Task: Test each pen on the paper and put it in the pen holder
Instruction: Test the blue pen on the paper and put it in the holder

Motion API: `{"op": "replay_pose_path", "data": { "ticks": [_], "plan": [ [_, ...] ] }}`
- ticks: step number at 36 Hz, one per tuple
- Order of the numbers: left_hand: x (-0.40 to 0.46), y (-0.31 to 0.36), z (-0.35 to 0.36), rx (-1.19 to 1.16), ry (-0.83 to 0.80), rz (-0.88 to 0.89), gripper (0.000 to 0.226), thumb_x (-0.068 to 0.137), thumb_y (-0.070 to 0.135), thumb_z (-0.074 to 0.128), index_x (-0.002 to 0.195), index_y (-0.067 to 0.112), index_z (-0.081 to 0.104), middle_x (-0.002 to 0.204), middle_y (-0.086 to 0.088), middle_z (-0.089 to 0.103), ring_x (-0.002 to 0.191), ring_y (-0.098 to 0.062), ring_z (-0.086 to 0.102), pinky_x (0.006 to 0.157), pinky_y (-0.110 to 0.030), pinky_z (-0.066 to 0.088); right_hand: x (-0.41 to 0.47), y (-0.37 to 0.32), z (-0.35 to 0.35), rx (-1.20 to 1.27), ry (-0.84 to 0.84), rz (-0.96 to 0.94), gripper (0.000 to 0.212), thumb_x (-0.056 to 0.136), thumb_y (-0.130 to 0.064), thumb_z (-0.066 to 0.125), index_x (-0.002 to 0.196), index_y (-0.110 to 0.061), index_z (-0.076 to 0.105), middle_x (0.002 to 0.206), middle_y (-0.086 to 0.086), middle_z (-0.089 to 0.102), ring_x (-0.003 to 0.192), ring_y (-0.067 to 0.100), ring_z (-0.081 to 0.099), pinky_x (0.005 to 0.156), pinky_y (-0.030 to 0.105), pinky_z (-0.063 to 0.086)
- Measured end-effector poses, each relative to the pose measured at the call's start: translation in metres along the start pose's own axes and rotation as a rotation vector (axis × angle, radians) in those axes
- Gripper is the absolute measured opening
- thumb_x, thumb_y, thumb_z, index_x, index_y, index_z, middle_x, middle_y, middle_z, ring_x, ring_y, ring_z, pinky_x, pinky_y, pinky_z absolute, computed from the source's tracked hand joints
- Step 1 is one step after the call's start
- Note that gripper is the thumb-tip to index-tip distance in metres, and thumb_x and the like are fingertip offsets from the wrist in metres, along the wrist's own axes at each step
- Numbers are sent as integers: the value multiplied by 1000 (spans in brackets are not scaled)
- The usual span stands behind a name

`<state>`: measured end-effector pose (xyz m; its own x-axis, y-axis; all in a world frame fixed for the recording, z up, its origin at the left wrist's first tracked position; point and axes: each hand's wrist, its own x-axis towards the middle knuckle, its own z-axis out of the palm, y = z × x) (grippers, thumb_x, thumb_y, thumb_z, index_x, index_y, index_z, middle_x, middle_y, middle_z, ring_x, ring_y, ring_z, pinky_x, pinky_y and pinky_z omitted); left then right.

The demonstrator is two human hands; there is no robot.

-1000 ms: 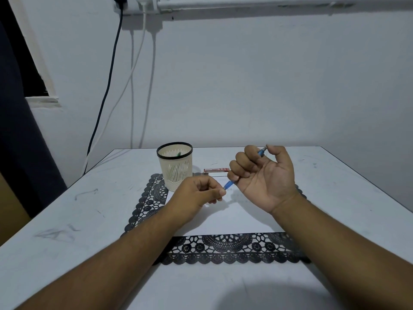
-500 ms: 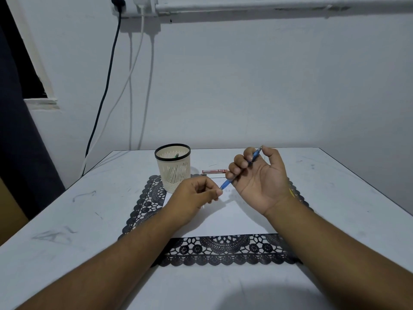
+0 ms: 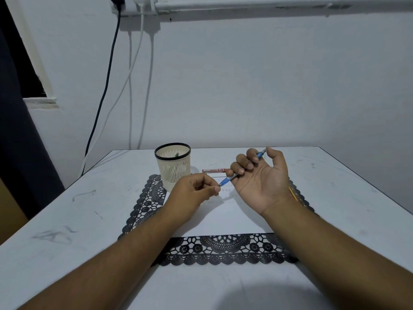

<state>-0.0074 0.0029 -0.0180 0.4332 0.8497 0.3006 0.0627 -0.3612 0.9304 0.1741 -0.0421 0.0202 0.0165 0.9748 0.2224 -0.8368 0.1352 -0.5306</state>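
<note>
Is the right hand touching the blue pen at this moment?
Touching. The head view shows the right hand palm up, its curled fingers wrapped over the blue pen with the thumb at its far end.

Both forearms reach forward, bare. Right hand [image 3: 261, 182] raised, palm turned up toward the camera, fingers [image 3: 242, 166] curled over a blue pen [image 3: 228, 179], thumb at its upper end. Left hand [image 3: 192, 193] lower, back facing up, fingers loosely curled, thumb and forefinger tips meeting just beside the pen's lower tip.
</note>
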Motion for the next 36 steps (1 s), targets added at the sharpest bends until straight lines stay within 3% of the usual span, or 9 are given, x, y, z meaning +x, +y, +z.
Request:
{"op": "replay_pose_path", "data": {
  "ticks": [7,15,18,24,36],
  "plan": [
    [0,1,0,2,-4,-3,3,91,9,75,89,6,75,78,-3,72,70,-12,56,67,-20,45,0,-2,2,-20,-35,-19,30,85,-40,44,65,-18,35,67,0,26,63,19,28,66,33,33],
    [0,0,-1,13,3,-20,2,89,12,77,88,10,76,82,-11,73,73,-15,58,73,-34,45,-1,-3,2,-33,-51,-5,29,85,-38,43,66,-19,34,68,0,24,63,19,27,66,33,32],
    [-1,0,-1,20,3,-22,3,90,13,76,88,12,76,80,-5,75,73,-15,58,73,-34,45,-1,-2,2,-25,-60,-11,29,84,-39,44,67,-19,34,69,0,24,63,19,26,66,33,33],
    [-1,2,-2,26,1,-18,4,89,15,78,86,12,76,86,-19,72,72,-17,57,73,-36,44,-1,-3,3,-46,-57,-4,28,84,-38,43,66,-19,33,68,0,23,63,19,25,64,33,34],
    [-1,1,-1,22,-8,-10,4,89,13,77,86,12,76,86,-19,72,71,-16,56,72,-35,44,-1,-4,0,-19,-36,-10,27,84,-36,44,65,-19,35,68,0,23,62,19,26,64,33,34]
  ]
}}
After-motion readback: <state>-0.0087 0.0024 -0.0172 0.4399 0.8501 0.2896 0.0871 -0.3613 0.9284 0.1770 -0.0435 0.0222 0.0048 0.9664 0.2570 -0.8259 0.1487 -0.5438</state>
